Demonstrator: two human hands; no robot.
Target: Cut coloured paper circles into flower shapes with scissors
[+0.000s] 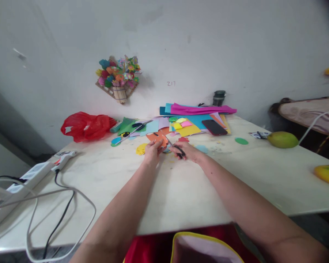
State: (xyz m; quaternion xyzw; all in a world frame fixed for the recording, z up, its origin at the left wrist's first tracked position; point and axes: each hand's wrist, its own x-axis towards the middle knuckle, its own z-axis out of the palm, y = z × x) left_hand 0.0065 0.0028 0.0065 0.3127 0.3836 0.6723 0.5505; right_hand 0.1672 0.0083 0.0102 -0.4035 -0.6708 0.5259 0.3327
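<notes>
My left hand [152, 150] is closed on a piece of orange paper [159, 138], pinching it by its near edge. In my right hand [189, 151] is a pair of scissors with black handles [180, 151]; the fingers are in the loops and the blades point up and left at the orange paper. Whether the blades touch the paper I cannot make out. Around my hands lie yellow paper cut-outs [140, 149], red paper pieces [183, 139] and light blue scraps [202, 148].
Behind my hands are coloured sheets [152, 126], a phone [214, 127], a second pair of scissors [139, 126] and magenta paper [203, 109]. A red plastic bag [87, 126] sits back left. Power strips [33, 173] with loose cables lie left; a mango [283, 140] lies right.
</notes>
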